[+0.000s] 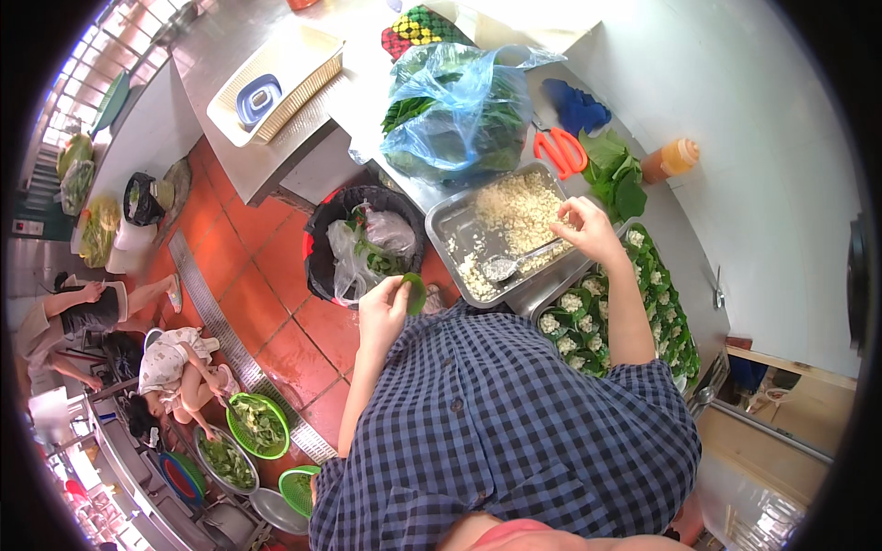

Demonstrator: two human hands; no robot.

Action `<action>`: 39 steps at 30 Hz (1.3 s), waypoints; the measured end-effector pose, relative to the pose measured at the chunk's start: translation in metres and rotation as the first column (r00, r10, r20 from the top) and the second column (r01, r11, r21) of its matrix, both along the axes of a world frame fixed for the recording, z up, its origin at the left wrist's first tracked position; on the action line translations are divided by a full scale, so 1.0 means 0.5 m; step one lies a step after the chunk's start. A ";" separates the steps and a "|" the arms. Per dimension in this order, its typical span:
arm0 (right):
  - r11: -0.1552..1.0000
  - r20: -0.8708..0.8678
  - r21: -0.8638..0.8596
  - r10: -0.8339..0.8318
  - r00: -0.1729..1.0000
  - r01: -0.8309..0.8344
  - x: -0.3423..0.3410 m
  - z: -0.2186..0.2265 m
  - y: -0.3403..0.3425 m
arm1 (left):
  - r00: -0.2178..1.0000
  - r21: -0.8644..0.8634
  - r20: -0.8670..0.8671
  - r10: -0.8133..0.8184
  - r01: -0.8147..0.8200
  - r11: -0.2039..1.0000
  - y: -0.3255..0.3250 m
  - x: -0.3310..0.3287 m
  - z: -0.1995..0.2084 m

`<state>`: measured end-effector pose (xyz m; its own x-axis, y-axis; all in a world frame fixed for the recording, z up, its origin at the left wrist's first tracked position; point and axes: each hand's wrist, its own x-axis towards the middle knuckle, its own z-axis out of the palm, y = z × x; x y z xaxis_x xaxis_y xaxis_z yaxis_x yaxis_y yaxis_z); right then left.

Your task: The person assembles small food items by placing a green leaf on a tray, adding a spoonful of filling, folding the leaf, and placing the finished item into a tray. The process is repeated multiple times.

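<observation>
My left hand [384, 308] pinches a round green leaf [416, 294] near my waist, beside the black-lined bin. Over the right side of a metal tray [439, 230], my right hand [588, 230] has its fingers bent together; whatever is between the fingertips is too small to make out. Chopped whitish filling [519, 216] covers much of the tray. In it rests a metal spoon [501, 267], its handle pointing toward my right hand. Just below my right wrist, rows of green leaf cups filled with white bits [593, 317] fill another tray, partly hidden by my forearm.
Past the filling stand a blue plastic bag of leaves [455, 115], orange-handled scissors [560, 151], loose leaves [614, 170] and a sauce bottle [671, 161]. A lined bin [322, 248] is left of the tray. Two people work at the far left, one by leaf-filled baskets [259, 425].
</observation>
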<state>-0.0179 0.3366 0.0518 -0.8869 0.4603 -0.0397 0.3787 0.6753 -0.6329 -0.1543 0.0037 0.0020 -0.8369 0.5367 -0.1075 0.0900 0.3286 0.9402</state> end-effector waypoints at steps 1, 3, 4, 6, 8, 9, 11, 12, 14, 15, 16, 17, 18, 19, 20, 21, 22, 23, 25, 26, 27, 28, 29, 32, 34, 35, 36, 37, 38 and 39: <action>1.000 0.045 -0.004 -0.003 0.999 0.003 0.005 -0.005 -0.004 | 1.000 0.009 -0.001 -0.011 0.011 1.000 0.004 0.000 -0.005; 1.000 0.134 -0.010 -0.005 0.991 0.006 0.014 -0.016 -0.013 | 1.000 0.029 -0.005 -0.030 0.030 0.999 0.012 0.003 -0.018; 0.995 0.207 -0.083 -0.033 0.978 0.051 0.018 -0.016 -0.021 | 0.999 0.021 -0.006 -0.045 0.045 0.999 0.012 0.007 -0.018; 0.995 0.203 -0.063 -0.060 0.977 0.074 0.021 -0.023 -0.034 | 0.998 0.028 0.022 -0.051 0.051 0.998 0.018 0.012 -0.016; 0.995 0.226 -0.013 -0.088 0.970 0.094 0.019 -0.025 -0.041 | 0.991 0.020 0.126 -0.056 0.054 0.998 0.026 0.018 -0.010; 0.996 0.220 0.003 -0.087 0.972 0.089 0.018 -0.030 -0.041 | 0.990 0.053 0.122 -0.066 0.060 0.997 0.030 0.021 -0.014; 0.996 0.208 0.037 -0.082 0.975 0.076 0.023 -0.050 -0.040 | 0.990 0.120 0.113 -0.084 0.070 0.990 0.036 0.031 -0.038; 0.995 0.198 -0.023 -0.090 0.976 0.096 0.024 -0.059 -0.041 | 0.990 0.126 0.106 -0.097 0.083 0.989 0.036 0.036 -0.053; 0.981 0.174 -0.138 -0.109 0.979 0.134 0.026 -0.072 -0.039 | 0.983 0.142 0.104 -0.149 0.134 0.981 0.042 0.044 -0.052; 0.969 0.127 -0.213 -0.099 0.987 0.125 0.028 -0.085 -0.033 | 0.979 0.161 0.131 -0.154 0.132 0.978 0.046 0.049 -0.057; 0.951 0.078 -0.288 -0.091 0.993 0.110 0.029 -0.095 -0.029 | 0.970 0.182 0.176 -0.169 0.137 0.974 0.052 0.048 -0.047; 0.928 0.031 -0.362 -0.085 0.996 0.090 0.029 -0.106 -0.031 | 0.974 0.173 0.133 -0.183 0.159 0.972 0.053 0.052 -0.038; 0.877 -0.020 -0.475 -0.096 0.995 0.075 0.017 -0.099 -0.039 | 0.956 0.203 0.219 -0.193 0.148 0.968 0.059 0.048 -0.037; 0.811 -0.060 -0.582 -0.108 0.992 0.053 0.014 -0.086 -0.052 | 0.929 0.233 0.310 -0.203 0.133 0.963 0.062 0.050 -0.036; 0.790 -0.080 -0.611 -0.114 0.990 0.042 0.007 -0.077 -0.072 | 0.915 0.227 0.345 -0.210 0.136 0.964 0.063 0.053 -0.033; 0.767 -0.095 -0.641 -0.105 0.990 0.020 0.006 -0.084 -0.078 | 0.898 0.224 0.379 -0.222 0.144 0.964 0.067 0.052 -0.030; 0.797 -0.088 -0.603 -0.071 0.994 0.003 0.003 -0.080 -0.088 | 0.914 0.207 0.333 -0.233 0.170 0.963 0.069 0.052 -0.030; 0.826 -0.080 -0.564 -0.038 0.996 -0.014 -0.003 -0.074 -0.098 | 0.908 0.223 0.335 -0.253 0.185 0.957 0.068 0.051 -0.034; 0.887 -0.116 -0.461 -0.026 0.993 -0.031 -0.003 -0.070 -0.109 | 0.910 0.230 0.341 -0.235 0.161 0.960 0.079 0.055 -0.042; 0.913 -0.135 -0.407 -0.020 0.991 -0.037 -0.008 -0.067 -0.112 | 0.917 0.218 0.327 -0.227 0.160 0.963 0.079 0.053 -0.044; 0.927 -0.146 -0.373 -0.005 0.989 -0.050 -0.011 -0.054 -0.117 | 0.923 0.203 0.319 -0.217 0.157 0.966 0.078 0.055 -0.043; 0.939 -0.157 -0.338 0.009 0.988 -0.062 -0.013 -0.031 -0.121 | 0.928 0.188 0.310 -0.208 0.154 0.970 0.077 0.056 -0.041; 0.950 -0.168 -0.304 0.023 0.985 -0.074 -0.015 -0.020 -0.123 | 0.918 0.190 0.340 -0.204 0.146 0.971 0.076 0.057 -0.039; 0.984 -0.267 -0.175 -0.065 0.961 0.018 -0.017 -0.007 -0.119 | 0.892 0.207 0.399 -0.214 0.139 0.968 0.074 0.058 -0.041; 1.000 -0.350 -0.019 -0.025 0.936 0.019 -0.026 -0.003 -0.113 | 0.891 0.232 0.395 -0.226 0.141 0.962 0.076 0.054 -0.050; 0.997 -0.370 0.072 0.020 0.929 0.007 -0.023 -0.008 -0.110 | 0.894 0.237 0.388 -0.223 0.137 0.962 0.077 0.061 -0.052; 0.987 -0.397 0.159 0.076 0.915 -0.013 -0.023 -0.017 -0.111 | 0.904 0.237 0.372 -0.209 0.125 0.963 0.076 0.065 -0.050; 0.969 -0.422 0.248 0.124 0.898 -0.017 -0.019 -0.026 -0.111 | 0.912 0.241 0.354 -0.205 0.123 0.963 0.076 0.064 -0.048; 0.972 -0.410 0.229 0.137 0.902 -0.043 -0.018 -0.036 -0.112 | 0.900 0.197 0.344 -0.268 0.210 0.958 0.073 0.056 -0.048; 0.996 -0.374 0.067 0.072 0.925 -0.050 -0.007 -0.048 -0.112 | 0.894 0.175 0.362 -0.262 0.211 0.962 0.073 0.054 -0.033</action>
